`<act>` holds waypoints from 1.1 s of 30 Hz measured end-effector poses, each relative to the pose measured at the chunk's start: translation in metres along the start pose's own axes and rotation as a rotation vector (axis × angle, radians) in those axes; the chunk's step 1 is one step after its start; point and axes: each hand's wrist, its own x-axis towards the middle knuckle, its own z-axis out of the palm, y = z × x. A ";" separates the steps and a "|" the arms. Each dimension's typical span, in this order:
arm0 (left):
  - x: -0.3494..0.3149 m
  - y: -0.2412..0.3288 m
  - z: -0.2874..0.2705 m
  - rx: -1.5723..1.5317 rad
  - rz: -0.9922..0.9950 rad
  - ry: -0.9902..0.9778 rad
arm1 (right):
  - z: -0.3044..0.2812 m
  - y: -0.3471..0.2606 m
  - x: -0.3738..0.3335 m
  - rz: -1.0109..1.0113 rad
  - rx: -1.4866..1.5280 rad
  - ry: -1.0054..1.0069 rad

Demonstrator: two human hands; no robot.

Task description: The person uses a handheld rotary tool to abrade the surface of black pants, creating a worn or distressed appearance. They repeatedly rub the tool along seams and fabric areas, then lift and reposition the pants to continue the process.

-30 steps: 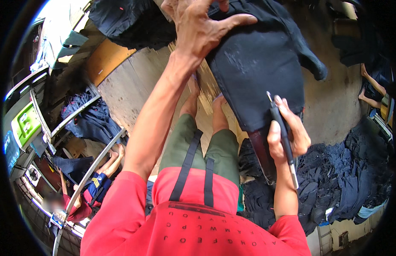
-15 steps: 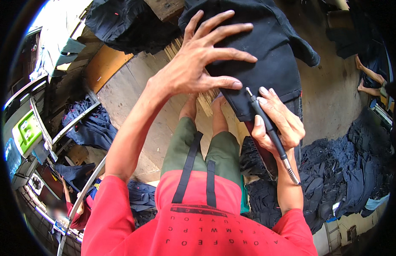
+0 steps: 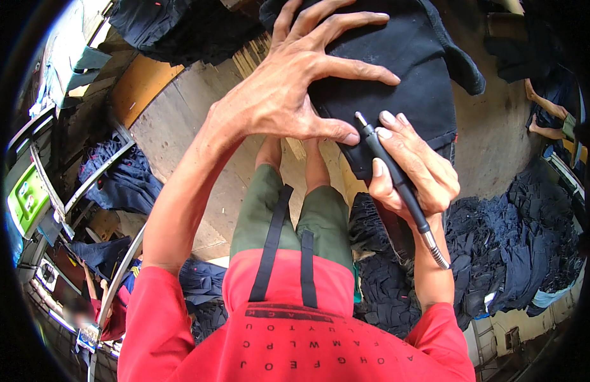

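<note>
A black cloth garment piece [image 3: 413,60], with stitched seams along its edge, is stretched out in front of me. My left hand [image 3: 288,86] lies on it with fingers spread wide, the thumb close to the lower hem. In my right hand [image 3: 425,169] is a slim black rotary tool handpiece [image 3: 406,194], gripped like a pen. A coiled metal spring shows at its rear end by my wrist. Its small metal tip points up and left, just past my left thumb, over the cloth. Whether the tip touches the fabric I cannot tell.
Heaps of dark cloth pieces [image 3: 511,248] lie at the right. A dark bundle [image 3: 180,28] sits at the far left, and more dark cloth [image 3: 120,181] lies behind a metal rail. Another person's legs [image 3: 546,111] show at the far right; a second person [image 3: 113,318] is at lower left.
The handpiece tip has shifted up and left, from beside my left thumb's end to just beyond it. My left hand stays spread on the cloth. The whole view has shifted slightly.
</note>
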 end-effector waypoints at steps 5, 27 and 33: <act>-0.003 0.003 -0.002 -0.069 -0.021 -0.012 | -0.002 0.001 -0.001 0.017 0.005 -0.009; 0.002 0.006 -0.006 -0.006 -0.107 -0.121 | -0.012 0.001 -0.014 0.077 0.004 0.010; 0.003 0.007 -0.010 -0.070 -0.121 -0.138 | -0.016 0.003 -0.019 0.073 -0.012 0.015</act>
